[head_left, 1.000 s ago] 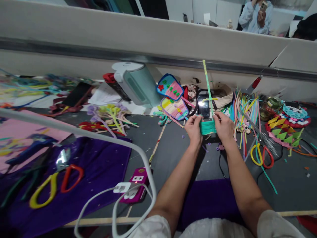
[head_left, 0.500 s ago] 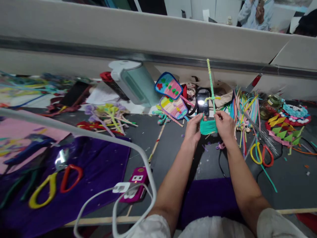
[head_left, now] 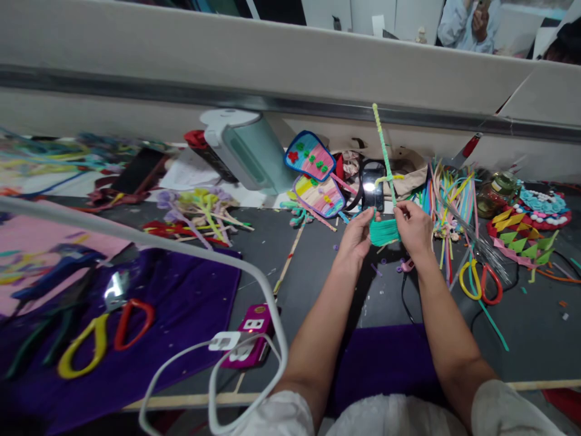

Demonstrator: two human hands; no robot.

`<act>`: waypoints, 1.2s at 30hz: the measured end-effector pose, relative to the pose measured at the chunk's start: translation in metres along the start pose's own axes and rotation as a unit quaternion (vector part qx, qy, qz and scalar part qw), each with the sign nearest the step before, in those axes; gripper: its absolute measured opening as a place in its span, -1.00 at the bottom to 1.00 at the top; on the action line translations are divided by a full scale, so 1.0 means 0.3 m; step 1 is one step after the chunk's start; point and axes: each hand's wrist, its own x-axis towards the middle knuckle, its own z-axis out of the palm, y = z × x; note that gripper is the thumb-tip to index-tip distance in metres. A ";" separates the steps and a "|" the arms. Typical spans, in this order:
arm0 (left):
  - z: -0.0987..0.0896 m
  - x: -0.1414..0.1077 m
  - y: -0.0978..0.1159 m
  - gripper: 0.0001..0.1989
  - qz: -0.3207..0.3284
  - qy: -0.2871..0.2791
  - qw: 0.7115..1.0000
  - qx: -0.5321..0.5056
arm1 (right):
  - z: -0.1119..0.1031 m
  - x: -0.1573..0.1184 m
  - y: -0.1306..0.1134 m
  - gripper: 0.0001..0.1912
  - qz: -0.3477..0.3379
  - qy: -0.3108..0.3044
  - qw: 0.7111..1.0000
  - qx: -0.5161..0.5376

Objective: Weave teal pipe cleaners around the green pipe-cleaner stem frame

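My left hand [head_left: 356, 237] pinches the left edge of a flat teal piece made of rows of pipe cleaner [head_left: 384, 232]. On its other side, my right hand [head_left: 414, 227] has thumb and finger closed at the upper right corner. From that corner a long green and yellow twisted pipe cleaner stem [head_left: 382, 142] rises, leaning slightly left, with a short yellow crosspiece partway up. Behind the hands lies a phone [head_left: 373, 195] with a bright reflection or light on it. Small purple bits lie on the dark table below the piece.
Right of my hands are bundled pipe cleaners [head_left: 454, 194], scissors [head_left: 490, 284] and a glass jar [head_left: 495, 192]. To the left stand a pale green kettle [head_left: 254, 151] and colourful pipe cleaner panels [head_left: 318, 203]. A white cable [head_left: 267, 278] loops near a magenta power strip [head_left: 258, 327]. More scissors [head_left: 93, 351] lie on purple cloth.
The teal piece has shifted slightly right and up, and its tall stem leans further left. Both hands keep their hold, with the right fingers slightly moved.
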 end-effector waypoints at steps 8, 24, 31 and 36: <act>-0.032 0.038 -0.055 -0.66 0.324 0.079 0.933 0.131 | 0.057 -0.025 -0.008 -0.80 -0.049 -0.016 0.998 -0.047; -0.092 0.019 -0.023 -0.86 0.541 0.089 0.629 0.551 | 0.063 -0.037 -0.021 -0.79 -0.077 -0.001 0.993 -0.084; -0.080 0.008 -0.005 -0.88 0.483 0.052 0.712 0.508 | 0.055 -0.030 -0.018 -0.79 -0.067 -0.011 0.995 -0.071; -0.052 0.005 0.005 -0.86 0.393 0.026 0.839 0.375 | 0.044 -0.016 0.005 -0.79 -0.045 -0.005 0.998 -0.041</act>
